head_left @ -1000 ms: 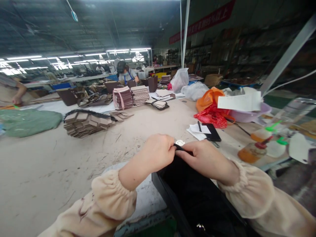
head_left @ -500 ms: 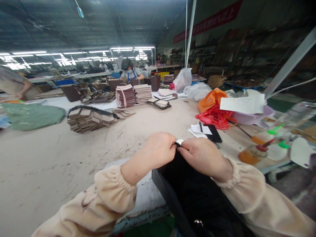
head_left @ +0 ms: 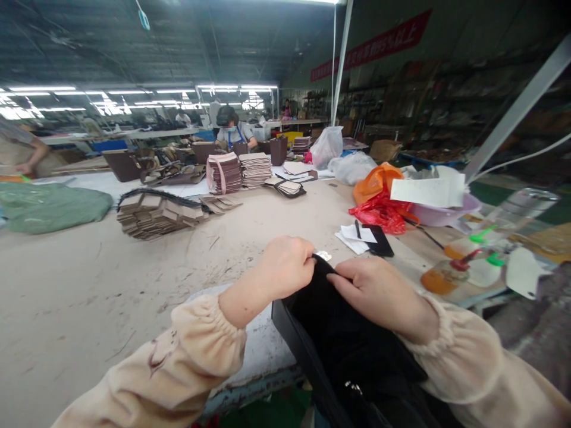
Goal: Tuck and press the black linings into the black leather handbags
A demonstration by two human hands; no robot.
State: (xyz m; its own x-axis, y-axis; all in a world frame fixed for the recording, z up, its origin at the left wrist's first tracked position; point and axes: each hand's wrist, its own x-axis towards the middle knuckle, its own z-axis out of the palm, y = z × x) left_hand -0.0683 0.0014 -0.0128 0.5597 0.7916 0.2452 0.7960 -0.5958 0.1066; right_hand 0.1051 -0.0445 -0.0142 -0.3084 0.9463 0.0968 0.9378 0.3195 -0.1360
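A black bag (head_left: 339, 333) stands at the near edge of the worktable, its upper rim raised between my hands. My left hand (head_left: 288, 266) is closed in a fist and pinches the black material at the top left. My right hand (head_left: 375, 288) is closed too, its fingers folded over the same rim just to the right. A small silver metal piece (head_left: 324, 255) shows right behind the rim, between the two hands. Both arms wear cream sleeves with gathered cuffs.
The beige worktable (head_left: 111, 279) carries stacks of brown cut pieces (head_left: 156, 215), a phone and papers (head_left: 370, 236), red and orange plastic bags (head_left: 379, 202), a pink basin (head_left: 441, 211) and glue bottles (head_left: 450, 270). A green sack (head_left: 49, 205) lies far left. Other people work at the far end.
My right hand has slid a little down and right along the bag's rim. The black material has come up higher between the hands, and it hides more of the silver piece.
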